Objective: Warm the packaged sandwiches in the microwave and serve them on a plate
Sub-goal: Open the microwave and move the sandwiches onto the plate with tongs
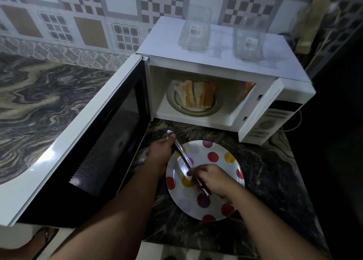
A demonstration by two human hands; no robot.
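Note:
Two toasted sandwich halves (194, 95) stand side by side on the round turntable inside the open white microwave (216, 63). On the counter just in front lies a white plate (220, 157) with red, yellow and purple dots. A pair of metal tongs (181, 157) lies slanted over the plate's left part. My left hand (160, 154) grips the tongs' rounded far end at the plate's left rim. My right hand (213, 179) holds their near end over the plate, fingers curled round them.
The microwave door (94, 141) stands swung wide open to the left, close beside my left forearm. Two empty clear plastic sandwich packs (195, 30) (248, 41) sit on the microwave's top. Dark marbled counter (275, 171) surrounds the plate; its front edge is near my arms.

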